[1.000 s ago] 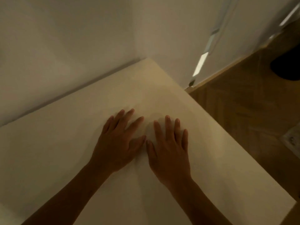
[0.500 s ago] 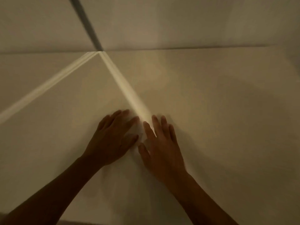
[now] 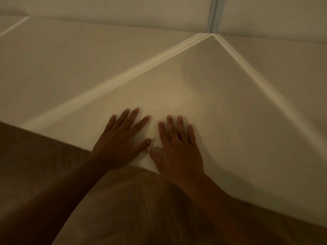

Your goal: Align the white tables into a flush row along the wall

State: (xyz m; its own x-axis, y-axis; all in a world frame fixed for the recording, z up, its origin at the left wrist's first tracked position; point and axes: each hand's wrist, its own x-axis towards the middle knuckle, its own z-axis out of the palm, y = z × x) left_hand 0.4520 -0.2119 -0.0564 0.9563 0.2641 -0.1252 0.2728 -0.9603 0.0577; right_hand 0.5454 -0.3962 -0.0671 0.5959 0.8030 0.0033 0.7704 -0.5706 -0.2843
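Palms stay flat: with your left hand (image 3: 122,140) and right hand (image 3: 177,147) spread on the near corner of the white desk (image 3: 177,82), push evenly toward the wall (image 3: 123,13) so both seams close together.

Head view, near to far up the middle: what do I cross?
Wood floor → near table corner with left hand and right hand flat on it → bare tabletop → table's far corner → wall.
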